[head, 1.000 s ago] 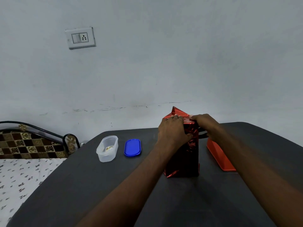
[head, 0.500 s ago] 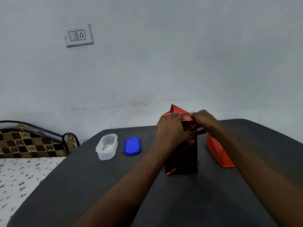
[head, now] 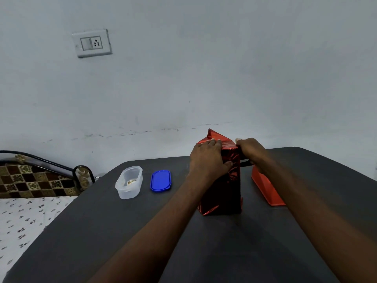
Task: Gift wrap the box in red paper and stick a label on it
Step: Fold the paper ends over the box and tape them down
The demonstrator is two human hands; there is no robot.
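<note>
The dark table (head: 265, 252) fills the lower frame, and on it, right of centre, the box (head: 222, 193) in red paper stands upright as it did a second ago. The left hand (head: 208, 160) lies spread over its top fold, fingers now reaching further across; the right hand (head: 250, 149) pinches the paper's right edge. The top end seems nearly closed; no label shows yet

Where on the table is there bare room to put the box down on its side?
Bare patches: the near table between the forearms, and left-front below the clear tub and blue lid. Crowded: the gap between wrapped box and orange tray.
</note>
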